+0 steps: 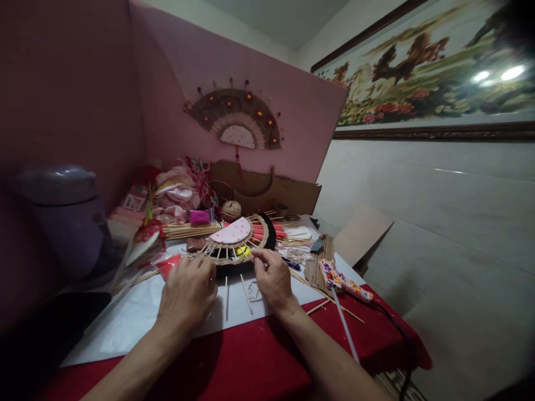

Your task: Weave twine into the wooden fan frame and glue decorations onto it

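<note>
A half-round craft fan stands tilted between my hands, with a pink spotted centre, pale stick ribs, a twine-like band and a black outer strip. My left hand is closed at its lower left edge, fingers curled and their tips partly hidden. On the other side, my right hand pinches the twine band near the lower right, thumb and forefinger together. A small yellow thing shows behind the ribs. Two loose-ended sticks point toward me below the fan.
A flower-patterned glue gun with a cord lies at the right on corrugated cardboard. A twine ball, bundled sticks and pink cloth sit behind. A finished-looking fan hangs on the pink board. A lidded bin stands left.
</note>
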Action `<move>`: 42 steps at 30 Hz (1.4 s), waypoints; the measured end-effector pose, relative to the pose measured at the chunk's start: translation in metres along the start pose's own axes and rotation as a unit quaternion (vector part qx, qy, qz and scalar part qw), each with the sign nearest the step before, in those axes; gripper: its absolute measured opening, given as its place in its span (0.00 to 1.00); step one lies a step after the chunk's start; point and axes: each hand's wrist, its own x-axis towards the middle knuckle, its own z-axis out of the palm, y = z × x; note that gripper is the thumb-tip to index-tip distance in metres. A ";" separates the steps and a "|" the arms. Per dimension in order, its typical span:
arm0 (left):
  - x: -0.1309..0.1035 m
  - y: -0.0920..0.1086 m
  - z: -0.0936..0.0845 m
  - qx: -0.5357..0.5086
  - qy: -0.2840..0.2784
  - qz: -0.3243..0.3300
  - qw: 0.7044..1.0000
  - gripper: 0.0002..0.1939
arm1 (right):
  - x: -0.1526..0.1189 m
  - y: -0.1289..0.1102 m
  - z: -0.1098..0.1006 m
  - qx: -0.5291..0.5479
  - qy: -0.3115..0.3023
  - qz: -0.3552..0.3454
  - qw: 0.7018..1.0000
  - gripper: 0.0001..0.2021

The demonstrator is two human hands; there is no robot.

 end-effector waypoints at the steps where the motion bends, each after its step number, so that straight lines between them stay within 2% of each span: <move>1: 0.001 -0.001 0.002 -0.010 0.012 0.010 1.000 0.10 | 0.000 -0.001 0.000 -0.006 -0.010 -0.005 1.000 0.11; 3: 0.001 -0.001 0.008 -0.029 0.024 0.028 0.999 0.12 | -0.002 -0.002 0.000 -0.019 -0.040 -0.014 0.999 0.11; 6: 0.002 -0.001 0.016 -0.042 0.007 0.041 0.998 0.14 | -0.004 -0.002 0.001 -0.033 -0.080 -0.014 0.996 0.11; 12: 0.002 -0.003 0.021 -0.036 -0.006 0.040 0.999 0.12 | -0.005 -0.002 0.002 -0.043 -0.099 -0.005 0.994 0.12; 23: 0.002 -0.002 0.023 -0.065 -0.004 0.047 0.997 0.12 | -0.006 -0.001 0.004 -0.043 -0.100 -0.007 0.994 0.12; 28: 0.002 0.001 0.020 -0.060 0.001 0.044 0.997 0.11 | -0.003 -0.001 0.001 -0.036 -0.077 0.033 0.996 0.13; 33: 0.001 0.003 0.020 -0.057 0.010 0.058 0.997 0.15 | -0.002 -0.001 -0.001 -0.042 -0.086 0.077 0.992 0.15; 39: 0.001 0.008 0.031 -0.038 0.016 0.095 0.995 0.16 | -0.002 -0.002 0.000 -0.044 -0.099 0.087 0.990 0.15; 42: 0.001 0.010 0.036 -0.033 0.007 0.109 0.993 0.15 | -0.001 -0.002 -0.003 -0.068 -0.072 0.073 0.992 0.14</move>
